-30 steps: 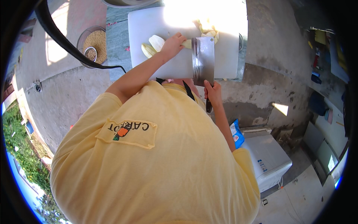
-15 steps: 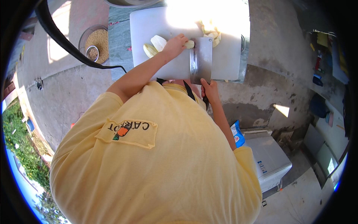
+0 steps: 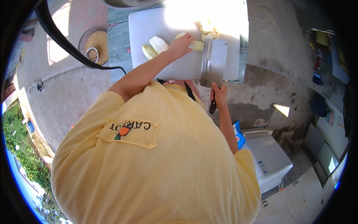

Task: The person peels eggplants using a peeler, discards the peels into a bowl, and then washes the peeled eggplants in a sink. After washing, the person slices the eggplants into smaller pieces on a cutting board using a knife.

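Note:
My right hand (image 3: pixel 219 96) is closed round the dark handle of a broad cleaver (image 3: pixel 213 61). Its blade lies over the right part of a white cutting board (image 3: pixel 160 26), beside a pale green-white peeled vegetable piece (image 3: pixel 197 46). My left hand (image 3: pixel 181 45) grips that piece at its left end, fingers bent over it. Partly behind those fingers shows another pale piece (image 3: pixel 179 35). Left of my wrist lie a whitish peeled piece (image 3: pixel 159 44) and a greenish one (image 3: pixel 150 52). Cut chunks (image 3: pixel 209 34) sit in a pile beyond the blade, partly washed out by sunlight.
The board rests on a greenish table (image 3: pixel 118 39). A metal basin (image 3: pixel 130 3) stands at its far edge. On the floor to the left is a tub of grain (image 3: pixel 97 40) holding a small bowl (image 3: pixel 92 54). A white appliance (image 3: pixel 270 156) stands at lower right, with a blue bag (image 3: pixel 239 135) beside it.
The cleaver and my right hand have shifted right and slightly nearer me, away from my left hand. More of the vegetable piece shows between left fingers and blade.

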Available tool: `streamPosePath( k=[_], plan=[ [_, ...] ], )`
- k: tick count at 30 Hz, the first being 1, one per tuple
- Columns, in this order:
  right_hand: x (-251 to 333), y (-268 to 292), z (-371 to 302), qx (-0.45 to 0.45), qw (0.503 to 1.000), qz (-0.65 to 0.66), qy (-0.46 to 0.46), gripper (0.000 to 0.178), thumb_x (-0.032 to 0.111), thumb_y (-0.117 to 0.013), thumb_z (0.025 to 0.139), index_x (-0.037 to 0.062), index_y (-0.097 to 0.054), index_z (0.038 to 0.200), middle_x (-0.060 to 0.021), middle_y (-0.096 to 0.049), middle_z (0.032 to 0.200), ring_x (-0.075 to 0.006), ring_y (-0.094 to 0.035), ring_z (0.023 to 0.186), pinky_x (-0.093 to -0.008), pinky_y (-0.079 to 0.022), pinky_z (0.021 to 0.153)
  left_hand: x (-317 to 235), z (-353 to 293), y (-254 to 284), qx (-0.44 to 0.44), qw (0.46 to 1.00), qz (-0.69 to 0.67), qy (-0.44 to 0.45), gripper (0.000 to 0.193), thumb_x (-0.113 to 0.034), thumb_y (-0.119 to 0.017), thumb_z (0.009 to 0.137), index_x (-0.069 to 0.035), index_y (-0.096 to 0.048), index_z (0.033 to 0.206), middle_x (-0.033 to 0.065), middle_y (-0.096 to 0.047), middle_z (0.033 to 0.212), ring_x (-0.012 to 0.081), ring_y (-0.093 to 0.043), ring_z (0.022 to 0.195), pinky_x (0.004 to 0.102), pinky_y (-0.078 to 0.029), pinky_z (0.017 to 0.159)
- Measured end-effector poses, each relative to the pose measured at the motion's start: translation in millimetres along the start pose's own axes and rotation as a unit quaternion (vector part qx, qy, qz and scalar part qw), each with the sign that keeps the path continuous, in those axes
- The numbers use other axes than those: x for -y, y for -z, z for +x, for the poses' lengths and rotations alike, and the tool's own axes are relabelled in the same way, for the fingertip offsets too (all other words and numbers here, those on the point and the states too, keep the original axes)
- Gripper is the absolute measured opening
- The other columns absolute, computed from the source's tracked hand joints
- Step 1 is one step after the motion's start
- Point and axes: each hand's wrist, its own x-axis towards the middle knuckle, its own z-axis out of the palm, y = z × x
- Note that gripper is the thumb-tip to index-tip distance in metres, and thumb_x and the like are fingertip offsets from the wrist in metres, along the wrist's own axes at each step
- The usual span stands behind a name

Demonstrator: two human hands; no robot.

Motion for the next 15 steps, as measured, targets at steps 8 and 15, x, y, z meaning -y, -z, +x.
streamPosePath(
  k=[8, 15],
  plan=[
    [-10.4, 1.0, 2.5, 0.016, 0.998, 0.025, -0.058, 0.028, 0.024, -0.058, 0.090, 0.0054, -0.048, 0.072, -0.0028, -0.046, 0.053, -0.0122, -0.043, 0.039, -0.0285, -0.037, 0.038, 3.3, 6.7, -10.1, 0.029, 1.000, -0.009, 0.006, 0.031, -0.007, -0.066, 0.073, -0.004, -0.056, 0.102, 0.0117, -0.053, 0.104, 0.0314, -0.057, 0.095, 0.0407, -0.049, 0.080],
    [-6.1, -24.3, 38.6, 0.055, 0.998, 0.016, -0.041, 0.029, 0.023, -0.058, 0.089, 0.0043, -0.049, 0.071, -0.0032, -0.046, 0.052, -0.0121, -0.043, 0.038, -0.0289, -0.038, 0.038, 7.5, 9.6, -11.4, 0.037, 0.999, -0.009, -0.004, 0.028, -0.009, -0.066, 0.073, -0.003, -0.056, 0.098, 0.0121, -0.055, 0.101, 0.0321, -0.058, 0.093, 0.0406, -0.049, 0.079]
  ],
)
